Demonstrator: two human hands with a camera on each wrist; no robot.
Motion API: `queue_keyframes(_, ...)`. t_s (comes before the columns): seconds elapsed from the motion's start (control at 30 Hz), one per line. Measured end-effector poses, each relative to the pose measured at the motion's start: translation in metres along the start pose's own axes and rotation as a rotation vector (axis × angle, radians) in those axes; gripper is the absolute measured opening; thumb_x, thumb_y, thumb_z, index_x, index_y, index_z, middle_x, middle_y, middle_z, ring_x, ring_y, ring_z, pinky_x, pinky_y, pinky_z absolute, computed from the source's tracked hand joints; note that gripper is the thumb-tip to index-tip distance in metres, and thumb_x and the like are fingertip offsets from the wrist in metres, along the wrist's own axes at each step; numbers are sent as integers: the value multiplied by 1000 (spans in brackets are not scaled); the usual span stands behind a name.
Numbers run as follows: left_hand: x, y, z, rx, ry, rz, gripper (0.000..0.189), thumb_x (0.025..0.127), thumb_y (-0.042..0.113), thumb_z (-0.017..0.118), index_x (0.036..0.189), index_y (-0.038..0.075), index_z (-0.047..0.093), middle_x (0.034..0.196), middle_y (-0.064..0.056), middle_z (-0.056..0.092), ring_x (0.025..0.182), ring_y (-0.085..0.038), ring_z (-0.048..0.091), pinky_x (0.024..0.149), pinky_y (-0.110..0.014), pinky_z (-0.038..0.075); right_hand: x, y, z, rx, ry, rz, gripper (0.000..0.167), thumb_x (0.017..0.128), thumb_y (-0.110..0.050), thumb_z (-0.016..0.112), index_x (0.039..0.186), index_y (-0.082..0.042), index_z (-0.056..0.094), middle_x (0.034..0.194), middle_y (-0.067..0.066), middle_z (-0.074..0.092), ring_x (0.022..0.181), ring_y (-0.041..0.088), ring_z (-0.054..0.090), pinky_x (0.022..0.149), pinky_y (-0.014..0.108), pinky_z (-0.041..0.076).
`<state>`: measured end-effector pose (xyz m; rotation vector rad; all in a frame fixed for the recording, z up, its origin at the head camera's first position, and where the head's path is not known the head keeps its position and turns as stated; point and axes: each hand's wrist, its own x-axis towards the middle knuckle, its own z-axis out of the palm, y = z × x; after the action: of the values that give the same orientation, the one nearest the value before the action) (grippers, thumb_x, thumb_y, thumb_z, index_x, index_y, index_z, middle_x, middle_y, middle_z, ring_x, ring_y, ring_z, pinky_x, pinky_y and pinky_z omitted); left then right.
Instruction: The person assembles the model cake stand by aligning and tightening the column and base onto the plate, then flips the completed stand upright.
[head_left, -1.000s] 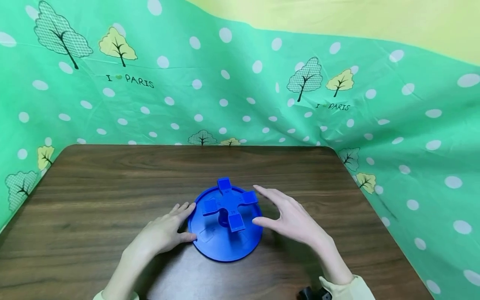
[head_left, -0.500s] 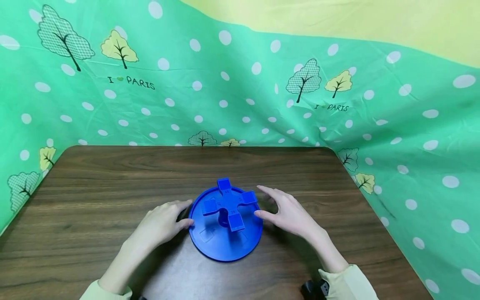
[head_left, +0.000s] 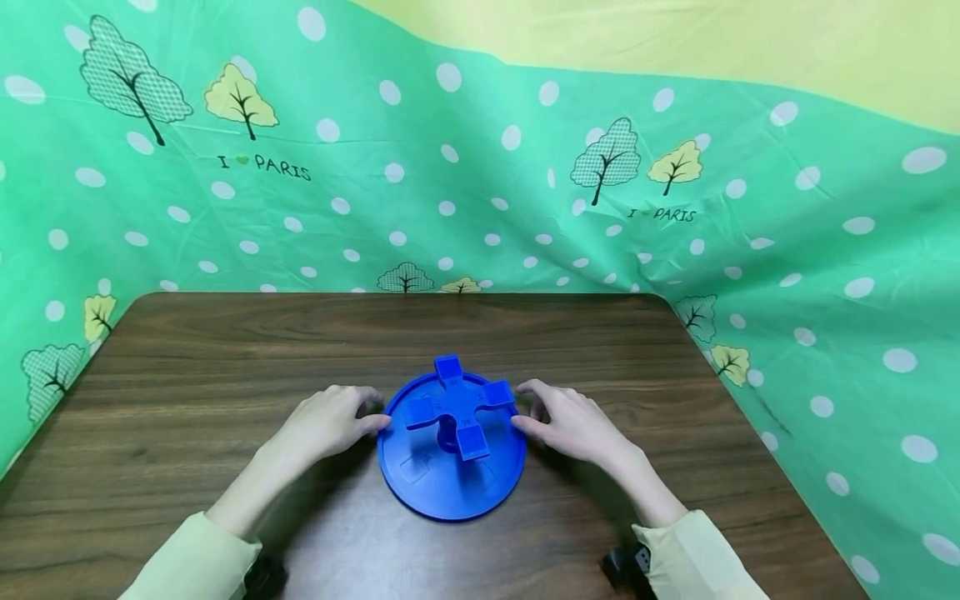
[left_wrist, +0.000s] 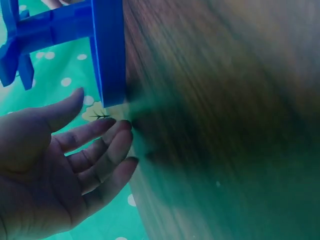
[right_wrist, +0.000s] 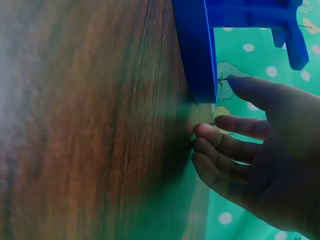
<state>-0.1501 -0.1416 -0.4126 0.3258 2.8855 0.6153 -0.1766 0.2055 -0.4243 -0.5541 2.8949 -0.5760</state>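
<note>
A blue round base [head_left: 450, 492] lies on the table with a short post at its centre. On top of that post is a blue four-armed cross [head_left: 459, 407], small raised marks on its arms. My left hand [head_left: 330, 421] is at the base's left edge, thumb tip by the rim, fingers loosely bent. In the left wrist view its fingers [left_wrist: 100, 150] hang just beyond the rim, holding nothing. Opposite it, my right hand [head_left: 573, 421] mirrors this at the right edge. The right wrist view has its thumb [right_wrist: 255, 90] apart from the rim and the fingers loosely curved.
The dark wood table [head_left: 225, 350] extends around the base. A green dotted cloth [head_left: 480, 167] printed with trees hangs behind and along both sides. Black wrist devices [head_left: 626, 567] sit near the pale sleeves [head_left: 697, 554].
Both hands have drawn their fingers in from a wider spread. The left hand shifted up along the rim; the right thumb moved up slightly. The blue base stays in place.
</note>
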Motion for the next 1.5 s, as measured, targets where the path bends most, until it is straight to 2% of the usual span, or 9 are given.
queue_keyframes(0.1,4,1,0,4,-61,-50,46,95,55,67,107,11,71,89,-3,73,84,-24,70,72,-48,56,3,0,1,-8,-27,-3,37,95,-41,72,123,-17,67,76,-8,64,63,6,54,58,27,45)
queue_keyframes(0.2,7,2,1,25,-99,-66,47,94,60,65,97,12,66,80,-1,66,75,-20,63,66,-42,51,6,0,3,-17,-51,-10,27,94,-40,72,111,-19,67,72,-9,60,61,7,53,55,27,42)
queue_keyframes(0.33,9,5,5,46,-110,-39,41,94,54,68,89,13,63,75,-1,60,70,-19,57,61,-36,43,9,0,5,-51,-72,-21,21,94,-39,73,97,-22,62,67,-8,55,59,8,51,52,27,38)
queue_keyframes(0.5,10,5,10,71,-110,-3,35,94,45,72,82,15,56,69,0,53,66,-18,52,59,-32,37,10,-4,8,-102,-72,-40,22,94,-37,73,89,-22,57,65,-6,52,58,11,50,50,27,36)
queue_keyframes(0.73,9,6,14,109,-73,47,27,97,34,69,83,15,56,69,0,51,68,-19,52,59,-36,39,15,-6,15,-175,-47,-48,30,98,-34,66,75,-22,51,62,-5,47,57,12,47,49,27,32)
queue_keyframes(0.97,11,7,17,116,-9,82,17,92,22,67,81,16,57,69,-1,55,67,-20,56,55,-41,44,18,-3,19,-192,-22,-75,29,98,-28,62,72,-22,50,61,-7,44,54,11,44,47,26,30)
queue_keyframes(1.3,13,5,18,119,57,104,20,90,22,66,75,16,54,65,-1,51,62,-19,51,51,-36,39,16,-5,10,-176,-43,-102,26,96,-27,62,73,-25,50,60,-10,39,55,10,43,48,26,29)
queue_keyframes(1.5,11,7,10,129,130,138,23,89,23,67,71,16,54,62,0,49,58,-18,48,48,-36,37,17,-6,-1,-184,-16,-139,27,94,-27,62,71,-25,49,59,-11,39,55,8,43,49,26,31)
